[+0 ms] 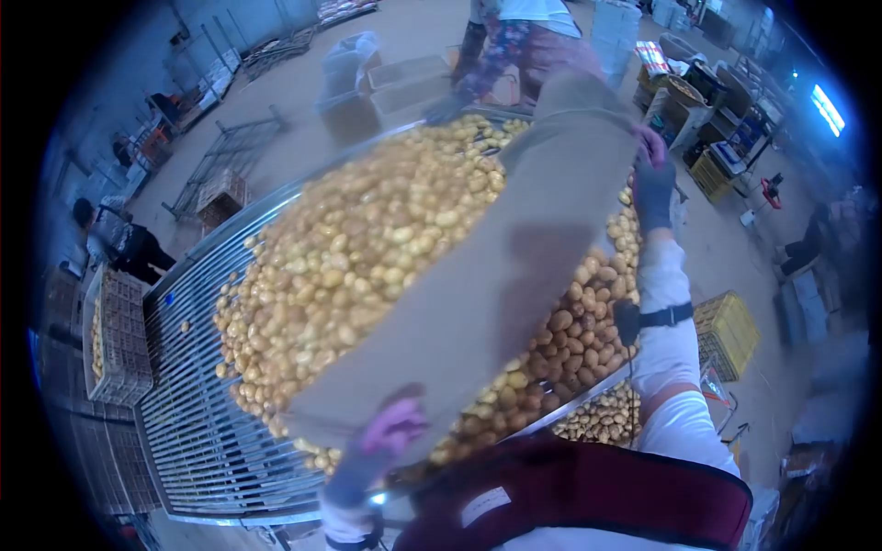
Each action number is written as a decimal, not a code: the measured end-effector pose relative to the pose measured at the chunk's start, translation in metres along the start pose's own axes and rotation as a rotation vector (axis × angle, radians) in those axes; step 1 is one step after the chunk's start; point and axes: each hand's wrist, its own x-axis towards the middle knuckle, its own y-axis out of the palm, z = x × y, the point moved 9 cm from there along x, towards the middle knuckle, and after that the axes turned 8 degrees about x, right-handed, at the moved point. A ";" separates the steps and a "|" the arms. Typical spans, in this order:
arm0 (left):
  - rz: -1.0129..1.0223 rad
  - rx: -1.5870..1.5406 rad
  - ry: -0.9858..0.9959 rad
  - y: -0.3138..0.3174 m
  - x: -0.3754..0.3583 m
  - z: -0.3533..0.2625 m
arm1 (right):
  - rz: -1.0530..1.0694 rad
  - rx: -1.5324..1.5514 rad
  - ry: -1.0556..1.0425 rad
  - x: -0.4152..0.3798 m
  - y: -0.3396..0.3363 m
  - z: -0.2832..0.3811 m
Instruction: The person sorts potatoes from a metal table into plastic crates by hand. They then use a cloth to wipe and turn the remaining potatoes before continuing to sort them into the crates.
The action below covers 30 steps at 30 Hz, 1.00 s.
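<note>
A long grey-brown sheet, like a cloth or an emptied sack [441, 303], stretches diagonally over a heap of small round yellow-brown produce [358, 220], perhaps potatoes or kiwifruit. At its near lower end, my left hand [386, 436] is closed on the sheet, slightly blurred, in a dark glove with bare fingertips. My right hand [653, 179], gloved alike, grips the sheet's far right edge with bent fingers. The heap lies on a sloping metal-barred table [197, 441]. Browner pieces [574, 340] show beneath the sheet on the right side.
Another person [542, 55] in patterned sleeves stands at the table's far end, reaching toward the heap. A second person [124, 239] is at the left, near a plastic crate [119, 335] of produce. Cardboard boxes [404, 83] stand beyond; a yellow crate [726, 335] is on the right.
</note>
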 end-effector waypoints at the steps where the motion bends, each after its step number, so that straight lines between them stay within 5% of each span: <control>1: 0.013 0.137 -0.035 0.003 0.013 0.017 | 0.002 -0.132 0.068 -0.007 -0.029 -0.027; 2: 0.022 0.275 -0.064 0.004 0.028 0.031 | 0.065 -0.344 0.126 -0.026 -0.052 -0.034; 4: -0.064 0.677 0.044 -0.008 0.059 0.048 | 0.157 -1.152 -0.366 -0.079 -0.060 -0.062; 5: -0.164 0.940 0.184 -0.018 0.074 0.051 | 0.127 -0.968 -0.303 -0.103 -0.068 -0.080; 6: -0.270 1.203 0.326 -0.022 0.086 0.050 | 0.316 -0.751 0.297 -0.119 -0.055 -0.086; 8: -0.272 1.410 0.282 -0.031 0.122 0.077 | 0.380 -0.313 0.162 -0.179 -0.002 -0.124; 9: -0.271 1.515 0.258 -0.035 0.136 0.086 | 0.513 -0.443 0.068 -0.220 0.032 -0.132; 10: -0.286 1.512 0.230 -0.039 0.143 0.090 | 0.645 -0.572 -0.026 -0.250 0.070 -0.132; 13: -0.322 1.507 0.134 -0.050 0.169 0.102 | 0.709 -0.810 0.182 -0.228 0.120 -0.122; 16: -0.325 1.536 0.049 -0.055 0.177 0.114 | 0.704 -0.914 0.085 -0.204 0.146 -0.196; 22: -0.412 1.359 0.145 -0.040 0.225 0.093 | 0.465 -0.916 0.296 -0.172 0.180 -0.292; 25: -0.433 1.356 0.122 -0.043 0.224 0.101 | 0.429 -0.698 0.167 -0.216 0.178 -0.263; 30: -0.480 1.491 0.127 -0.042 0.223 0.118 | 0.750 -0.637 0.046 -0.265 0.186 -0.134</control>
